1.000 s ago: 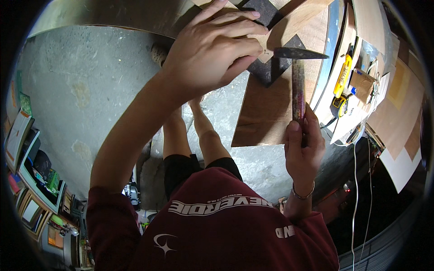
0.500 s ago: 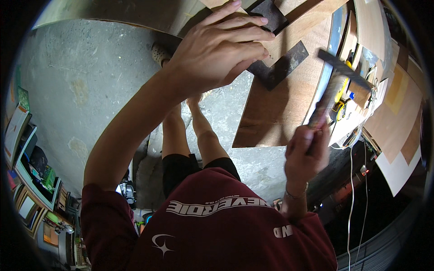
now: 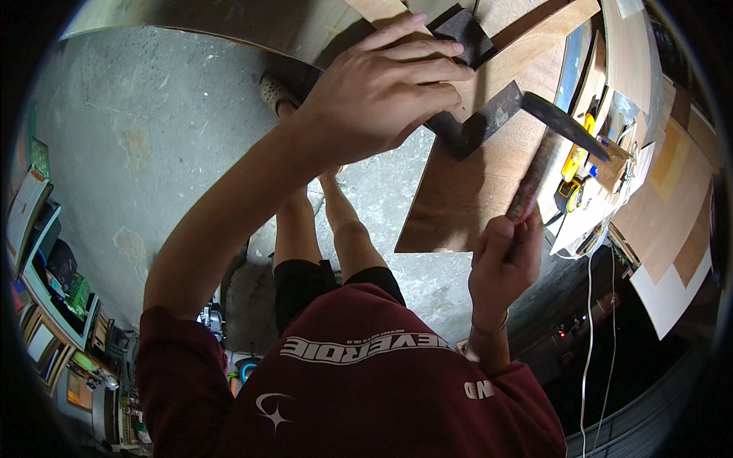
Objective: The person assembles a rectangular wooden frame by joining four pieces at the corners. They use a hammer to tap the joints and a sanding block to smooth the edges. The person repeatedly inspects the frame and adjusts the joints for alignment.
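I see the right hand [image 3: 504, 259] wrapped around a hammer [image 3: 539, 168], with the thumb and fingers pressed in near the low end of its handle. The hammer is by the right side of the big brown board [image 3: 450, 206], and its dark head sits on a slant. One end of the head is just beside the tip of a bent dark metal piece [image 3: 492, 116], but I can't tell if they touch.

The left hand [image 3: 374, 99] has its back side up. Its fingers are stretched out and a bit apart, going over the wood strip [image 3: 534, 42] and up to the dark block [image 3: 467, 37]. I can't see under the palm, so I can't tell if it is pinching anything. The wood strip runs on a slant between the dark block and the bent dark metal piece.

Past the hammer I see a yellow cutter [image 3: 573, 162], with a tape measure [image 3: 569, 196] just below it and a small brown box [image 3: 608, 177] near them. The gray floor [image 3: 191, 168] shows under the left arm's side.
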`<state>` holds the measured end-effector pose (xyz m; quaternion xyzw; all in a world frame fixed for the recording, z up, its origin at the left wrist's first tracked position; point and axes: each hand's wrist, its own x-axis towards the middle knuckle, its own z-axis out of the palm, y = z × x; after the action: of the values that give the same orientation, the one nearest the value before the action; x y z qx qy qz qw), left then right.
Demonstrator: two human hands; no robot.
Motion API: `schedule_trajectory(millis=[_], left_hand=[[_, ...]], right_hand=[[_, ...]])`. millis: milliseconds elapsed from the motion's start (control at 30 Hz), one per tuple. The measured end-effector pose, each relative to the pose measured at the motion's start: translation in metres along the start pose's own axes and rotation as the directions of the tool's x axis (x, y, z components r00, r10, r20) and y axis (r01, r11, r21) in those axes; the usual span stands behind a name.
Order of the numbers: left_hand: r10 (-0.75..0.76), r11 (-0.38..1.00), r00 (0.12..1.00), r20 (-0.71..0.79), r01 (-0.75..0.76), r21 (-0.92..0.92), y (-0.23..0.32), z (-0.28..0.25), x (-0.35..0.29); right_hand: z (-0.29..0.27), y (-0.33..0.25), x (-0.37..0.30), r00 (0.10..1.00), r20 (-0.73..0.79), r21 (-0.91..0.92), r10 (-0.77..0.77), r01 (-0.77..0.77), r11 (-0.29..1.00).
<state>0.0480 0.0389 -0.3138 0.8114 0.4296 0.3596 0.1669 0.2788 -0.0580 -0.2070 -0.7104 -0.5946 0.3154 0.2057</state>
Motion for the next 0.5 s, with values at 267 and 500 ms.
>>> schedule_trajectory(millis=[267,500], left_hand=[[0.017,0.999,1.000,-0.021,-0.018,-0.044,-0.003,-0.002,0.003],[0.050,0.999,0.999,-0.017,-0.049,0.018,-0.005,-0.005,0.009]], right_hand=[[-0.004,-0.006,0.005,0.986,0.077,-0.198,-0.145,0.158,0.967],[0.006,0.010,0.007,0.920,0.149,-0.345,-0.363,0.393,0.852]])
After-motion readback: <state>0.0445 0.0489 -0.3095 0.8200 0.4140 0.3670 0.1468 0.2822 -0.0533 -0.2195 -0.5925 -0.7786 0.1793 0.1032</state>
